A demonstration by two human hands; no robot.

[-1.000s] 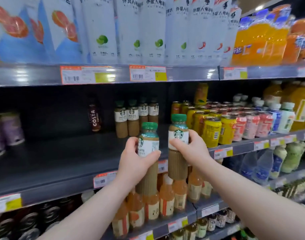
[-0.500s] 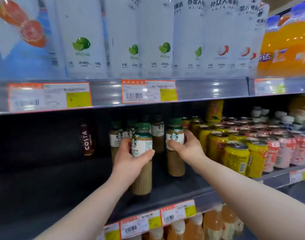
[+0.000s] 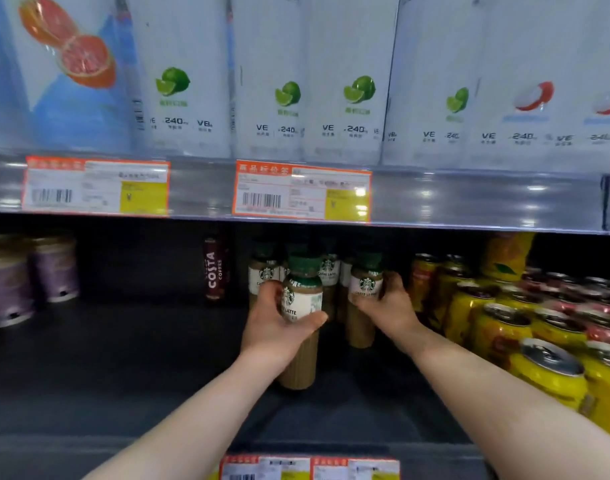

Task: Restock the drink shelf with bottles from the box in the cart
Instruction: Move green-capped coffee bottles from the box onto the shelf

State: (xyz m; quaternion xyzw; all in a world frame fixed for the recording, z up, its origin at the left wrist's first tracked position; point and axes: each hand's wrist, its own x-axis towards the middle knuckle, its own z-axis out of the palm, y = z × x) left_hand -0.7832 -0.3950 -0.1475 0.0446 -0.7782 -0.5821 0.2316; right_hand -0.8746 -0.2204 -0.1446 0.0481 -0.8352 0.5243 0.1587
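L hand, R hand on bottles (upright)

Just below the centre of the frame I see a tall clear bottle of beige latte with a green cap and a white label bearing a green logo. It is upright, and the left hand grips it round the shoulder. Its base is low over the dark grey metal drink shelf; I cannot tell if it touches. Just right of it and farther back, a matching second latte bottle stands upright, the right hand round its label. Behind both, a cluster of the same green-capped bottles stands at the back of the shelf.
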